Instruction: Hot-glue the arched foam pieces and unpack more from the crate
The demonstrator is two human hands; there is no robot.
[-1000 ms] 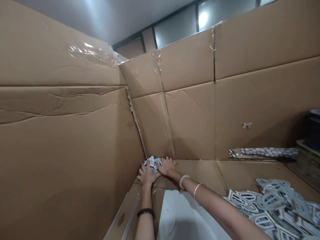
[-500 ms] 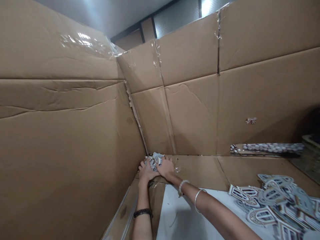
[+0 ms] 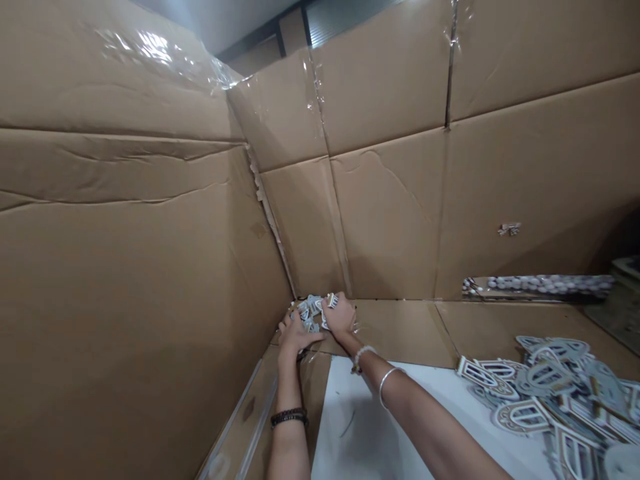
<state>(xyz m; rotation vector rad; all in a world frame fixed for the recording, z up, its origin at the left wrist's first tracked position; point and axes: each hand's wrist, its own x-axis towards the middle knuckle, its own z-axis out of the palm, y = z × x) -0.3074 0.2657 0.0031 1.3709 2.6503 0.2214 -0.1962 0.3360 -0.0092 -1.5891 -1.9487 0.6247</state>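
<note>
In the far corner of the cardboard lies a small heap of grey-and-white flat cut-out pieces [image 3: 311, 307]. My left hand [image 3: 294, 335] rests against the near left side of this heap, fingers spread and thumb stretched to the right. My right hand [image 3: 341, 315], at the heap's right side, is closed around a white flat cut-out piece [image 3: 332, 301] that pokes out past the fingers. Part of the heap is hidden behind my hands.
Tall cardboard walls [image 3: 390, 227] rise at the left and back. A larger pile of similar cut-out pieces [image 3: 550, 380] lies at the right, partly over a white sheet [image 3: 370, 413]. A slot [image 3: 540, 285] in the back wall shows white round beads. A dark bin [image 3: 625, 293] stands far right.
My right hand has drawn slightly right and up, away from my left hand, and has closed on a cut-out piece. The camera has tilted down a little.
</note>
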